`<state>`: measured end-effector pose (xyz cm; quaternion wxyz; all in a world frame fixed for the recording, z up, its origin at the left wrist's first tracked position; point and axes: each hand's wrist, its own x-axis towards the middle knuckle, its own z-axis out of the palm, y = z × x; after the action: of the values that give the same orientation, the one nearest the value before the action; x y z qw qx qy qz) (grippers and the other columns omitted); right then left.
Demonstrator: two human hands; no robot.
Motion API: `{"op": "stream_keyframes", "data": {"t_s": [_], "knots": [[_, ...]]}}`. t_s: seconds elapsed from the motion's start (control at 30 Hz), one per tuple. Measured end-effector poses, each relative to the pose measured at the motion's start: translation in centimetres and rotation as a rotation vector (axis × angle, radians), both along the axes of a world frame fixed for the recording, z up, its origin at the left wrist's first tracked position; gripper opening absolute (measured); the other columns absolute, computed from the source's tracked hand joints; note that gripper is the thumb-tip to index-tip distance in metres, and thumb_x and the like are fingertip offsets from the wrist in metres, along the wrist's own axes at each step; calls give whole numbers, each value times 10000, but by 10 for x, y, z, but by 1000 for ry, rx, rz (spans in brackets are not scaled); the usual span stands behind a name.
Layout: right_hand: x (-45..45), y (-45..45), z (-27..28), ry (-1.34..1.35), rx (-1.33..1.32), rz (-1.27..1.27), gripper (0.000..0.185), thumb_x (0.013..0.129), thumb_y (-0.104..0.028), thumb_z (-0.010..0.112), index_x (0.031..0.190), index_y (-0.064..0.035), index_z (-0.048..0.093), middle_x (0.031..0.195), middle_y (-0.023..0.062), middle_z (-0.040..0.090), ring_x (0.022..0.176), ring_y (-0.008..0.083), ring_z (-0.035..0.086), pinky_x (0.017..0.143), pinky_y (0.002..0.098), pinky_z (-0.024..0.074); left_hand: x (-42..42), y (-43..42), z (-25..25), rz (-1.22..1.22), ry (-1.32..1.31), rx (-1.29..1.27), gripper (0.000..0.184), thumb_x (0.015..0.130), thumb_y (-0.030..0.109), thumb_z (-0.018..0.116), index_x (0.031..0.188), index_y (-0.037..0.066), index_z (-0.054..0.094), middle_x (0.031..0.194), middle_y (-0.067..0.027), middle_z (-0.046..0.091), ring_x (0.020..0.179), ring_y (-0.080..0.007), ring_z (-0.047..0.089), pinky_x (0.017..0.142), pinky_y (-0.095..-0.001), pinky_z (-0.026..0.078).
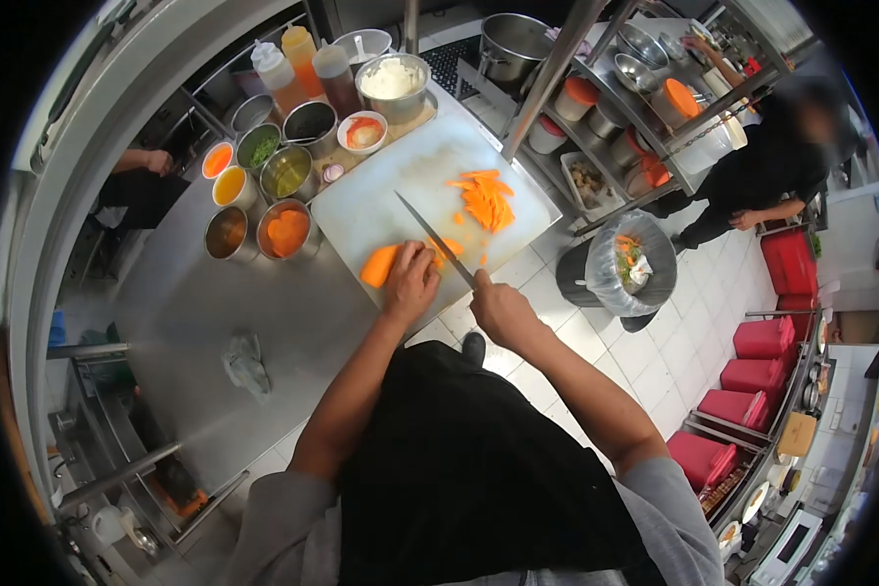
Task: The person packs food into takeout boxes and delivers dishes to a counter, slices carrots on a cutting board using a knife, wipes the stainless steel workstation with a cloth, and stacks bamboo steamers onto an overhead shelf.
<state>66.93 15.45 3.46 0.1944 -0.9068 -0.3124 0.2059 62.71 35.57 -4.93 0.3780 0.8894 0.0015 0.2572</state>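
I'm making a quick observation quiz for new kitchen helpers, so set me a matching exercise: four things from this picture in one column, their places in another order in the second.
Things
1. knife
2. large orange piece
3. heap of orange strips
4. lined bin

Places
A. on the tiled floor
B. gripped in the right hand
C. on the cutting board, away from both hands
D. under the left hand

Right pairs: 1-B, 2-D, 3-C, 4-A

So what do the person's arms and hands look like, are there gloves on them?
No gloves: the left hand and right hand are bare. The grey fabric sleeves are short, leaving the forearms uncovered, with no watch or bracelet showing.
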Motion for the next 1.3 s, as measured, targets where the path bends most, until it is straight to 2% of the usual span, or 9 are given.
{"op": "stream_keyframes", "data": {"t_s": [0.23, 0.37, 0.83, 0.93, 1.1, 1.17, 1.3], "knots": [[-23, -14, 9, 21, -104, 24, 242, 930, -99, 559, 1099, 36, 451, 745, 297, 673, 712, 489, 693, 655, 580, 568, -1, 2, 0, -5, 22, -23, 200, 847, 1, 619, 1046, -20, 620, 1088, -172, 558, 1006, -383, 602, 864, -475, 514], [-25, -15, 12, 26, -95, 19, 239, 929, -98, 565, 1091, 38, 453, 763, 304, 675, 724, 493, 693, 659, 579, 568, 0, 2, 0, -4, 2, -29, 203, 839, -10, 620, 1042, -7, 629, 1071, -156, 571, 974, -368, 609, 842, -448, 513], [-23, -7, 6, 53, -93, 7, 253, 928, -112, 581, 1093, 36, 459, 772, 315, 680, 745, 504, 694, 686, 586, 565, 1, 4, -1, -8, 19, -62, 173, 850, -8, 627, 1023, -1, 631, 1055, -150, 570, 960, -359, 619, 825, -447, 517], [-21, -6, -3, 49, -68, 7, 257, 935, -128, 580, 1101, 30, 464, 772, 319, 679, 727, 504, 693, 669, 591, 565, 0, 3, -1, -6, 28, -85, 166, 866, -1, 628, 1032, 1, 633, 1062, -149, 570, 945, -361, 627, 813, -452, 523], [-3, 23, -52, -14, 8, -6, 269, 940, -139, 578, 1118, 31, 472, 763, 321, 678, 720, 506, 692, 659, 592, 565, 0, 3, 6, -9, 31, -132, 157, 881, -6, 620, 1036, 6, 636, 1057, -151, 577, 931, -365, 635, 797, -450, 527], [10, 33, -41, 40, 88, -14, 238, 942, -127, 566, 1091, 28, 463, 762, 323, 668, 762, 538, 670, 697, 623, 531, -2, 3, 3, -9, 29, -116, 152, 885, -9, 617, 1036, 4, 635, 1053, -155, 578, 933, -369, 634, 796, -451, 525], [9, 23, -10, 4, 46, 7, 231, 941, -128, 566, 1079, 28, 468, 738, 318, 668, 714, 515, 681, 653, 594, 557, -1, 2, -1, 13, -5, -88, 126, 881, -1, 614, 1006, -5, 633, 1020, -159, 587, 921, -370, 626, 788, -444, 518]]}}
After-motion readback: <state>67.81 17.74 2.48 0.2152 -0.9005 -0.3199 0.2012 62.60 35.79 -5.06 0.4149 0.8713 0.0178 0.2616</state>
